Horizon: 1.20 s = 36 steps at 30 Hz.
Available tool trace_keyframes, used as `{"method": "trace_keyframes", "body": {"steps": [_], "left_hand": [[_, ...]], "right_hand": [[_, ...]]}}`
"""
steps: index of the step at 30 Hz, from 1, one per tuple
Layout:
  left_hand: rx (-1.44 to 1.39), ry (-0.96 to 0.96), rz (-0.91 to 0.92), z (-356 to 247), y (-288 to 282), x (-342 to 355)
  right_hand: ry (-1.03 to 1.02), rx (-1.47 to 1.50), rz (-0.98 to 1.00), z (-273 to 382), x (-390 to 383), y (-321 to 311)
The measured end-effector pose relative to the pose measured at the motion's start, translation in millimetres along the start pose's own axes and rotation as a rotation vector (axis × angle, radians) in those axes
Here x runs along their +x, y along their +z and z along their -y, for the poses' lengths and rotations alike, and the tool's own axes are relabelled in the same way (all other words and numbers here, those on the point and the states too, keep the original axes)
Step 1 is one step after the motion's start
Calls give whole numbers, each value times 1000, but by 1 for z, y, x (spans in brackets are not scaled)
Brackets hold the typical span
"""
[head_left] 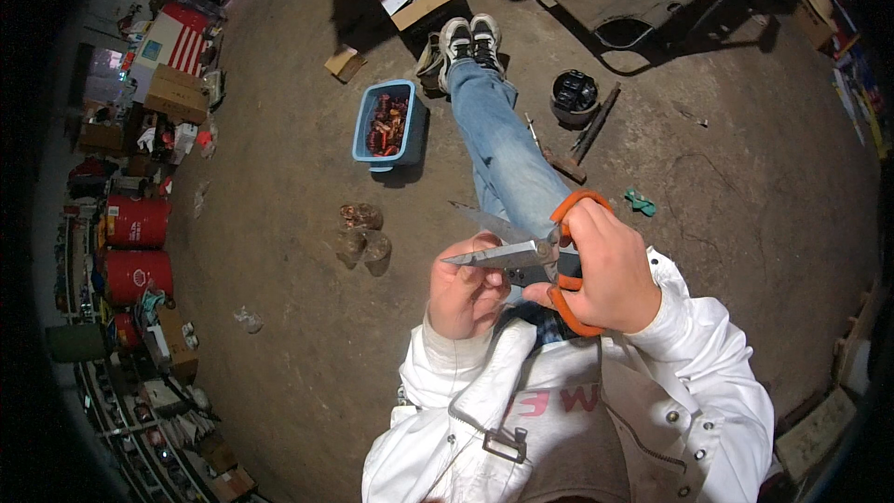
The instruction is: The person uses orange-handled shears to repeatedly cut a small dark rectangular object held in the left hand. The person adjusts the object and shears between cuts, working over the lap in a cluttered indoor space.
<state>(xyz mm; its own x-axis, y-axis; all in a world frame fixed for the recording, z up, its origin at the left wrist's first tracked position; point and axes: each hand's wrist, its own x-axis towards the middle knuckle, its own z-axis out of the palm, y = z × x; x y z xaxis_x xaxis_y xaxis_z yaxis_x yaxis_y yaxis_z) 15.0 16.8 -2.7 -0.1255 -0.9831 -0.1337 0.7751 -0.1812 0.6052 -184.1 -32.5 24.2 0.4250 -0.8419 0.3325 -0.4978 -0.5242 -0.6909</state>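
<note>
My right hand (610,265) grips a pair of scissors (507,254) by its orange handles. Its metal blades are spread and point left across my lap, toward my left hand (463,289). The fingers of that left hand are curled in beside the lower blade, and whatever they pinch is too small or hidden to name. A dark flat piece (529,276) shows just below the blades, partly covered by them; I cannot tell whether either hand touches it. My legs in blue jeans (512,144) stretch out ahead beneath the scissors.
A blue plastic tub (381,161) holds reddish-brown pieces, left of my legs. Several roundish bundles (361,235) lie nearer. To the right are a black bucket (575,110) of dark parts, a hammer (570,166) and a green cloth-like item (640,202). Red drums (138,278) line the left.
</note>
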Motion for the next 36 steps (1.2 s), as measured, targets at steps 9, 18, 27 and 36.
{"method": "trace_keyframes", "body": {"steps": [9,18,27,36], "left_hand": [[-273,37,96,19,-2,5],[-205,50,71,22,-11,3],[-176,117,73,24,-2,5],[-102,132,42,23,1,4]], "right_hand": [[35,-26,-39,5,-2,10],[57,-30,-49,7,-3,12],[107,43,-24,8,-5,15],[87,17,-48,9,-4,15]]}}
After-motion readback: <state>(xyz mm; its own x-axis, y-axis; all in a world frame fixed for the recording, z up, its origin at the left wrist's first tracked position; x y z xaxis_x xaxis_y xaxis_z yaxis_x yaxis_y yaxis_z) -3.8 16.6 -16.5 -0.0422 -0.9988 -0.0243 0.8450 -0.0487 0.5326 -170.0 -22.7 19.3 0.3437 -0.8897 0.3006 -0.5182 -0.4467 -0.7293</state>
